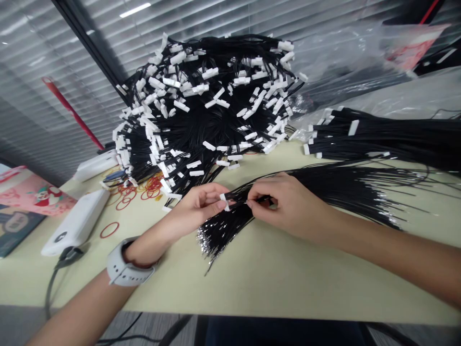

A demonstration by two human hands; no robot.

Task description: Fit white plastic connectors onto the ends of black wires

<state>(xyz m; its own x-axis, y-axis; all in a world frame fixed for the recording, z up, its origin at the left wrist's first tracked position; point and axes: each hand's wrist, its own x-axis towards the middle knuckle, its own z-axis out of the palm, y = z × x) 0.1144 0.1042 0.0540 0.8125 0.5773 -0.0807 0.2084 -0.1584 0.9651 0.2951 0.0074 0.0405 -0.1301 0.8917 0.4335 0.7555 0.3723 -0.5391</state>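
Table [273, 283] w/ wires [345, 192], prob. powerbank [77, 223]

Bright, even indoor light falls from a ceiling strip lamp [135, 9] at the upper left. The desk [273, 283] shows only soft, faint shadows. Glare whitens the plastic sheeting [345, 57] at the upper right. Wide-angle distortion bends the edges; the forearms in the lower corners look slightly blurred.

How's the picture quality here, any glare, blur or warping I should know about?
Head view: even overhead light, soft shadows under the hands; wide-angle warping bends the table edge and blinds; glare on the plastic bags; left hand and right hand sharp, corners slightly smeared.
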